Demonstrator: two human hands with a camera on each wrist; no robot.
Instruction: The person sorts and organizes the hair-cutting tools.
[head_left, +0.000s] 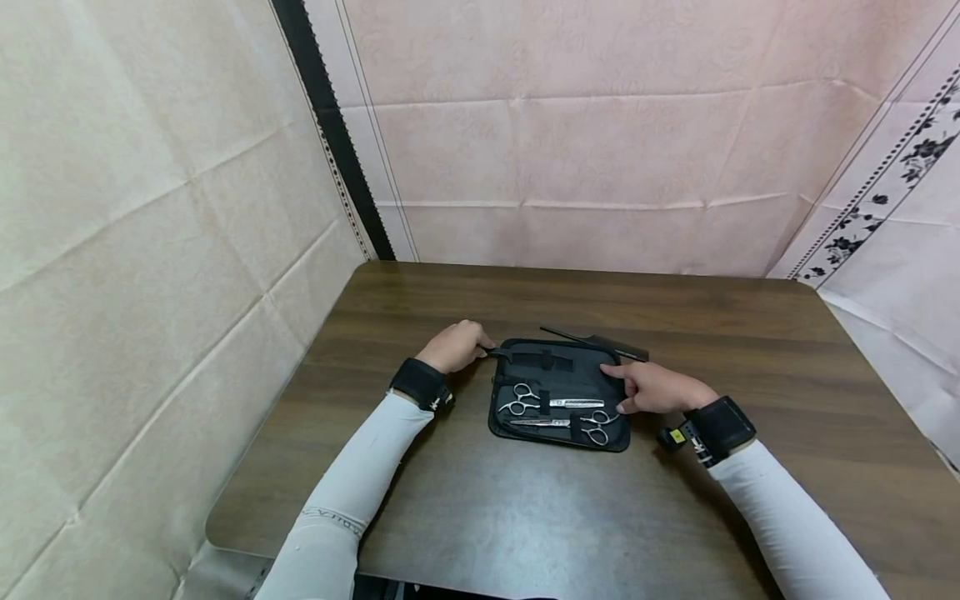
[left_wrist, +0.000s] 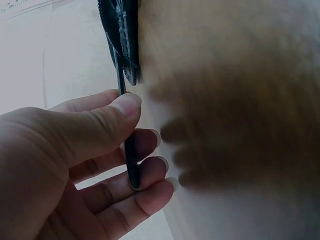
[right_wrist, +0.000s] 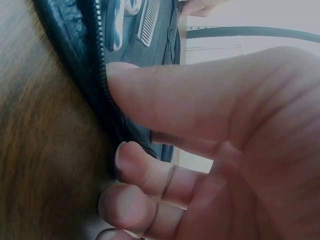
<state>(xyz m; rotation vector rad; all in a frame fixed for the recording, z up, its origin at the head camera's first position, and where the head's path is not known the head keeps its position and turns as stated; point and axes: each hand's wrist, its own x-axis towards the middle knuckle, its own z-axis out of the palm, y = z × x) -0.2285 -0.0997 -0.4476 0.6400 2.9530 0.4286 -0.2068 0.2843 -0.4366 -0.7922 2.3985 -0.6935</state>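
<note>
An open black zip case lies flat on the table. Strapped inside it are thinning scissors and, nearer me, a second pair of scissors. At the case's far left corner my left hand pinches a slim black tool between thumb and fingers; its far end runs in at the case's edge, and I cannot tell its kind. My right hand grips the case's right side, thumb over the zip edge, index finger stretched onto the lining, other fingers curled beside the edge.
Behind the case a black comb lies slantwise, close along its far edge. The brown wooden table has rounded corners. Pale cloth hangs behind the table and along its left and right sides.
</note>
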